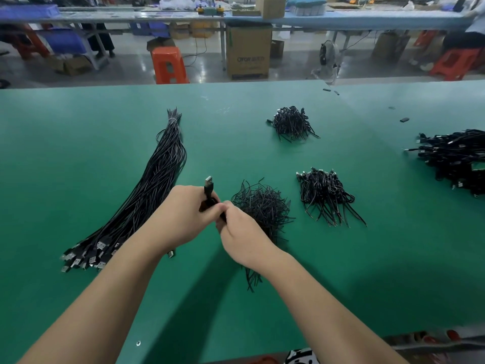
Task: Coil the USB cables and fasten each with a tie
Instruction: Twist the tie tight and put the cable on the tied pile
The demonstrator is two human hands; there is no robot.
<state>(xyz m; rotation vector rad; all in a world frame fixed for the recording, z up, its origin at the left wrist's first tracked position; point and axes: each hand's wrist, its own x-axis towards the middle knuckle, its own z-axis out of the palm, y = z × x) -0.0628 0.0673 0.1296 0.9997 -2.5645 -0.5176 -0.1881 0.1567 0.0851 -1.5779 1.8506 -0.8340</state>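
Observation:
My left hand (pixel 183 211) grips a coiled black USB cable (pixel 208 191) whose metal plug sticks up above the fingers. My right hand (pixel 240 229) meets it at the coil and pinches something black there; the coil hides whether it is a tie or the cable. A long bundle of straight black USB cables (pixel 147 195) lies to the left, plugs toward me. A loose heap of black wire ties (pixel 262 206) sits just behind my right hand.
On the green table (pixel 78 122) lie two piles of coiled, tied cables (pixel 325 198) (pixel 291 123) and a bigger pile of cables (pixel 454 161) at the right edge. Small black bits (pixel 404 120) lie far right. Beyond the far edge stand an orange stool (pixel 168 65) and a cardboard box (pixel 248 52).

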